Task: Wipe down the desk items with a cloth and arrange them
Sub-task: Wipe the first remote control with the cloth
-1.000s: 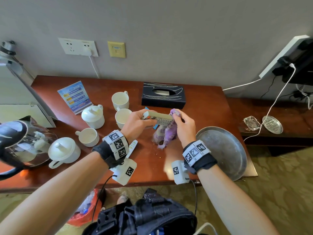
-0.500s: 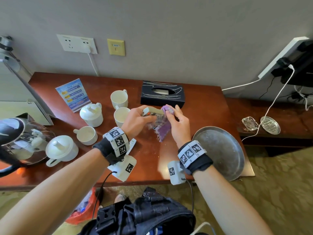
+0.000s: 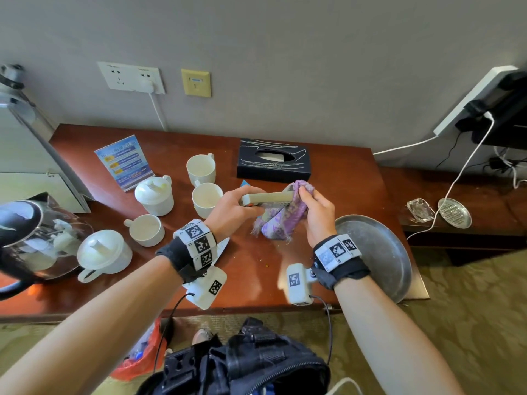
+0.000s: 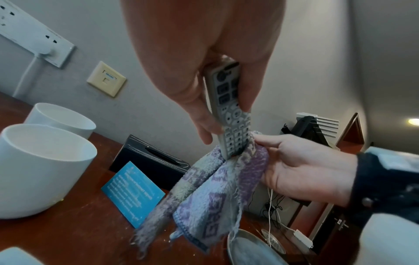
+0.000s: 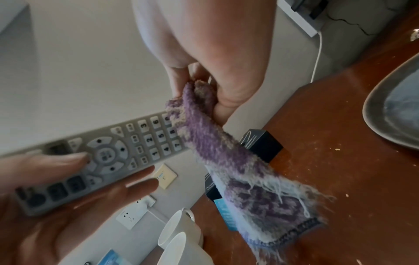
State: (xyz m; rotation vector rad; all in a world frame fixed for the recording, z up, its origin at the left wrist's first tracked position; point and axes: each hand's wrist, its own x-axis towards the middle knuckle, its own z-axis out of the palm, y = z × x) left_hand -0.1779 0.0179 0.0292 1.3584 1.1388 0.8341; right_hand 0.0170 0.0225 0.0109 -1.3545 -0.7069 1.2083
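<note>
The left hand (image 3: 228, 208) grips the remote (image 3: 266, 198) by its button end, thumb on the keypad and fingers along the back, holding it level above the middle of the tabletop (image 3: 256, 266), just near of the tissue box (image 3: 273, 161). The right hand (image 3: 318, 213) pinches the cloth (image 3: 281, 219) round the remote's right end, thumb and fingers curled on the purple terry, with the loose tail hanging toward the wood. To do this step well, I judge the cloth should be drawn along the whole length while the left hand holds firm, then the remote turned so the keypad, back and edges each get a pass (the gaps between keys likely hold the most grime, so a fingertip pressed through the cloth would help). The left hand covers part of the body, so a regrip further along seems needed to reach what it hides. Pressure ought to stay light enough not to force the keys. The dangling tail hangs near the cups (image 3: 206, 198) on the left and could catch one; bunching it into the palm would be safer. Crumbs speckle the wood near the tray (image 3: 379, 252), so the remote is best set down on a wiped patch.
</note>
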